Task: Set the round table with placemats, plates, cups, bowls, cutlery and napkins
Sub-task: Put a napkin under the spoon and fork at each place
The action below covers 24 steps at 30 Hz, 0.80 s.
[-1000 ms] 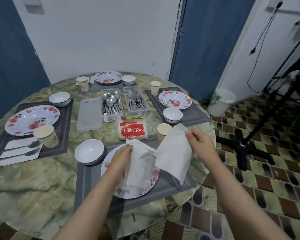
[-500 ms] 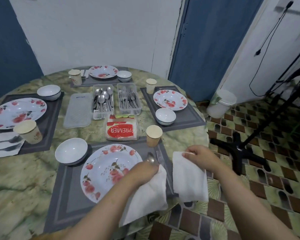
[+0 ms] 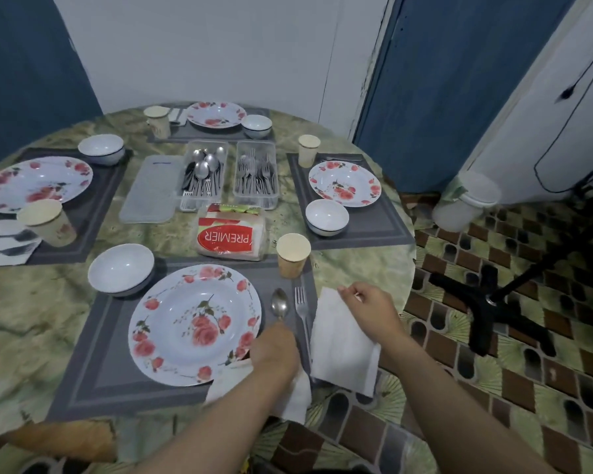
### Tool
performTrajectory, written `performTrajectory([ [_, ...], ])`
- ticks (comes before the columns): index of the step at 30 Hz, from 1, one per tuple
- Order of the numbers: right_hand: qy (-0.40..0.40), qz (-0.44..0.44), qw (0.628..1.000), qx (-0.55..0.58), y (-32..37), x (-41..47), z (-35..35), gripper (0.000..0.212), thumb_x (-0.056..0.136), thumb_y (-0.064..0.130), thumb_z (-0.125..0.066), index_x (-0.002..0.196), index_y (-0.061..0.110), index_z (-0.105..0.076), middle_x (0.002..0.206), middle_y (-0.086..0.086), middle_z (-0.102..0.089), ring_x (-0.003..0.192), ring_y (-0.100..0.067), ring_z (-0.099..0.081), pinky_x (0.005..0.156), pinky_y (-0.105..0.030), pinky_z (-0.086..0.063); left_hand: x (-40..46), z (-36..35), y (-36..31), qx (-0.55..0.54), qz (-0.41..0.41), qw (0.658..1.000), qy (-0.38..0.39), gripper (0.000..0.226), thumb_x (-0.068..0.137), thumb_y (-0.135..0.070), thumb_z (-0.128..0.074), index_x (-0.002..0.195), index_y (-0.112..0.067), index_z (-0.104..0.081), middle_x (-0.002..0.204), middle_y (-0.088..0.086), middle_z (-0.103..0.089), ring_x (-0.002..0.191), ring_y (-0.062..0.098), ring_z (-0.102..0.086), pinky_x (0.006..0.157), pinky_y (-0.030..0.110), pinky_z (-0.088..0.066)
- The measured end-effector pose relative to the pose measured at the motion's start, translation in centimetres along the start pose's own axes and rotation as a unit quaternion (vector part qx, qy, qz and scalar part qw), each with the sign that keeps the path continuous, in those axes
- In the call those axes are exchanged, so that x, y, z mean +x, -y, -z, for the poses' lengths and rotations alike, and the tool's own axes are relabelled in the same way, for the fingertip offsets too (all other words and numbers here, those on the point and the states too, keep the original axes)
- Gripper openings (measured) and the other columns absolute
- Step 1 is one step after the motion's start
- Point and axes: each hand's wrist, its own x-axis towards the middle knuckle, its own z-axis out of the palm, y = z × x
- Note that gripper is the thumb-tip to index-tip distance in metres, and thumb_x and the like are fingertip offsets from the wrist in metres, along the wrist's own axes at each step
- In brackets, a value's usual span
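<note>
Now | left hand (image 3: pixel 274 350) holds napkin (image 3: pixel 293 400) | right hand (image 3: pixel 370 304) pinches second napkin (image 3: pixel 343 340) | fork (image 3: pixel 302 313) between

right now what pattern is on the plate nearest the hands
Red-pink roses with green leaves on a white plate, seen clearly in the head view.

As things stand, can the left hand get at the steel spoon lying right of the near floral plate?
Probably yes: the left hand sits just below the spoon, nothing between, though it already holds a white napkin.
</note>
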Motion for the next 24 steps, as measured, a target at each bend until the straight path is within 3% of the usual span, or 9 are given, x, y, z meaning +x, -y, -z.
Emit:
performTrajectory([
  [2, 0.027, -0.018, 0.999, -0.012, -0.5, 0.0, 0.2, 0.030, 0.092, 0.048, -0.057, 0.085, 0.021, -0.066, 0.080, 0.009, -0.061, 0.076, -0.009, -0.055, 0.063, -0.028, -0.040, 0.1, -0.3, 0.0, 0.018, 0.006, 1.000, -0.010, 0.030, 0.098, -0.005, -0.044, 0.126, -0.008, -0.052, 0.118, 0.006, -0.065, 0.106, 0.022, -0.065, 0.079, 0.030, -0.051],
  [5, 0.083, -0.015, 0.994, -0.064, -1.5, 0.1, 0.5, 0.019, 0.092, 0.035, -0.060, 0.097, 0.018, -0.067, 0.091, 0.005, -0.063, 0.086, -0.015, -0.059, 0.064, -0.026, -0.040, 0.3, -0.4, 0.0, 0.030, 0.011, 0.999, -0.002, 0.028, 0.096, -0.002, -0.046, 0.122, -0.007, -0.057, 0.115, 0.006, -0.066, 0.103, 0.021, -0.066, 0.076, 0.029, -0.052],
  [10, 0.074, -0.020, 0.997, -0.020, -2.9, -0.3, 0.6, 0.011, 0.093, 0.026, -0.061, 0.101, 0.019, -0.065, 0.104, 0.005, -0.063, 0.096, -0.013, -0.056, 0.069, -0.022, -0.039, 0.5, -0.4, -0.5, 0.055, 0.016, 0.998, 0.006, 0.029, 0.093, 0.001, -0.049, 0.117, -0.008, -0.063, 0.115, 0.007, -0.065, 0.103, 0.021, -0.066, 0.076, 0.028, -0.052],
  [17, 0.138, 0.009, 0.990, -0.024, -2.5, -0.7, 1.2, 0.010, 0.095, 0.019, -0.057, 0.098, 0.016, -0.066, 0.095, 0.007, -0.062, 0.091, -0.013, -0.057, 0.068, -0.024, -0.040, -0.1, -0.8, -1.1, 0.036, 0.030, 0.998, -0.037, 0.045, 0.094, -0.007, -0.054, 0.137, -0.007, -0.038, 0.124, 0.012, -0.053, 0.105, 0.023, -0.063, 0.078, 0.030, -0.052],
  [24, 0.151, 0.004, 0.989, -0.007, -2.5, -1.0, 0.8, 0.009, 0.094, 0.016, -0.057, 0.093, 0.014, -0.065, 0.085, 0.008, -0.061, 0.079, -0.009, -0.055, 0.058, -0.012, -0.038, 0.4, -0.2, -0.6, 0.011, 0.043, 0.999, -0.013, 0.039, 0.092, -0.007, -0.055, 0.129, -0.006, -0.045, 0.127, 0.010, -0.058, 0.113, 0.025, -0.062, 0.082, 0.033, -0.052],
])
